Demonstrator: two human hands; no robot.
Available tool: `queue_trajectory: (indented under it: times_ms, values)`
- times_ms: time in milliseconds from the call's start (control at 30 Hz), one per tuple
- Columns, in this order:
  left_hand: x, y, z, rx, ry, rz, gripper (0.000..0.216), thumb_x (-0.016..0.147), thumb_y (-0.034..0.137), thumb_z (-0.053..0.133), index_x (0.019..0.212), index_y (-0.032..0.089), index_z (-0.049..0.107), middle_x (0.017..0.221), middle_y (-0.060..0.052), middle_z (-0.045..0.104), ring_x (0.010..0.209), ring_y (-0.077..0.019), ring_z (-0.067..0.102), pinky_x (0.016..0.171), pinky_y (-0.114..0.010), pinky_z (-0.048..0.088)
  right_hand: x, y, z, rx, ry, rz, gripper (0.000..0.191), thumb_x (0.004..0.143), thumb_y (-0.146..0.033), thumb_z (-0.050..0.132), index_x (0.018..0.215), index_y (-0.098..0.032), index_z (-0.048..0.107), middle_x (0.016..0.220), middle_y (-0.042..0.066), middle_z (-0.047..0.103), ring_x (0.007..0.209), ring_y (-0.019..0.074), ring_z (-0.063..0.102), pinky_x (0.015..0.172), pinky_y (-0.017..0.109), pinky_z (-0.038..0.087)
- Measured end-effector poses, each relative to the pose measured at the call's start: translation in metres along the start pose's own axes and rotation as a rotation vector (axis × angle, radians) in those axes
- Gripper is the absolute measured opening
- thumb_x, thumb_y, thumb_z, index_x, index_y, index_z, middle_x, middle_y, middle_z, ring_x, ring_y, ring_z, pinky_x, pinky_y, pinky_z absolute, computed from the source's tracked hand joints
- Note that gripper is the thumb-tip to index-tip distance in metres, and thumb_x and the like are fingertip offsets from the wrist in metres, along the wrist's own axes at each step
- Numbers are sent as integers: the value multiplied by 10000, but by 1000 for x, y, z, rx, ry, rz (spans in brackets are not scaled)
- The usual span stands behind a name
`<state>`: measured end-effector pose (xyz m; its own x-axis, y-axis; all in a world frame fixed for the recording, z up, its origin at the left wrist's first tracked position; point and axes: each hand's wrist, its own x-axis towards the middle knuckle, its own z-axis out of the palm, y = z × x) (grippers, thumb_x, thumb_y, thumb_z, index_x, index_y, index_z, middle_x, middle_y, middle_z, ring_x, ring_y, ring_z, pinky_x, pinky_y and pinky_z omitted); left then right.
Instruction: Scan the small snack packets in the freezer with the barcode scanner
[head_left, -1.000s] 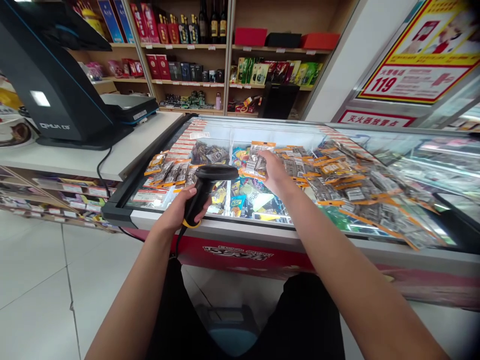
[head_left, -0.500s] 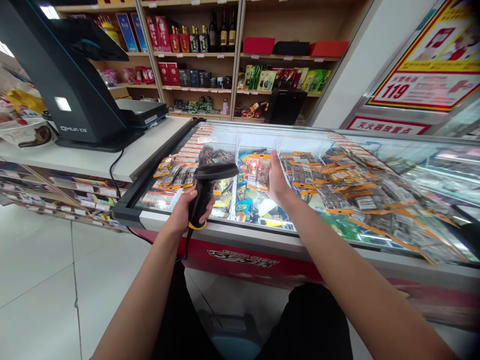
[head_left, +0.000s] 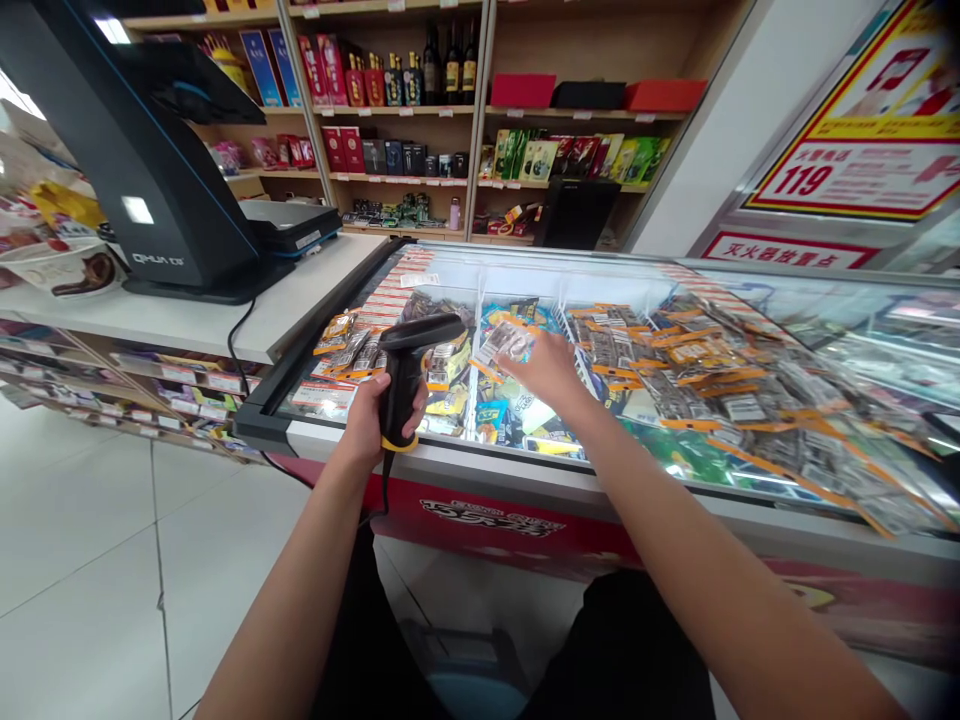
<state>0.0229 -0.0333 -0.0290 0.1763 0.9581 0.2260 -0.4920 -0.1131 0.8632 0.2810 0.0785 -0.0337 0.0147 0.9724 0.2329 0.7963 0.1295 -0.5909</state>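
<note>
My left hand (head_left: pixel 369 415) is wrapped round the handle of a black barcode scanner (head_left: pixel 409 340), its head pointing right over the freezer's glass top. A snack packet (head_left: pixel 504 343) with orange edges and a printed label is in the grip of my right hand (head_left: pixel 550 370). The packet is tilted, in front of the scanner's head. To the right, a spread of similar orange-edged packets (head_left: pixel 697 360) covers the glass. A smaller group of packets (head_left: pixel 351 348) lies left of the scanner. Colourful packages (head_left: pixel 491 415) show through the glass beneath.
On the left, a dark checkout machine (head_left: pixel 176 230) stands on a white counter (head_left: pixel 217 325). Behind the freezer (head_left: pixel 480 470) are wooden shelves (head_left: pixel 405 178) with bottles and boxes. A scanner cable hangs down the freezer's front. A stool (head_left: pixel 472 670) is between my legs.
My right hand has turned over and tilted the packet, which now shows its printed label nearer the scanner. My left hand still holds the scanner in nearly the same place.
</note>
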Motion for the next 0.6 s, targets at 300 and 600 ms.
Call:
queue_trajectory:
  times_ms: [300,600]
  values:
    - [1,1,4,21,9,-34,547,778,588,695,1109,164,595,711,12,591,393,-92,390,396,-249,241,-15,-20,-4,-14,-213,-342,385,1052,-502,613,1280,-225,753,1385,191,691,1327,390,648,1143,555,520]
    - [1,-1,2,1,13,-35,521,787,575,702,1087,169,574,699,33,592,386,-85,409,389,-231,259,-9,-64,36,-277,-256,-640,449,1011,-306,721,1424,-139,669,1530,245,601,1419,416,571,1130,558,522]
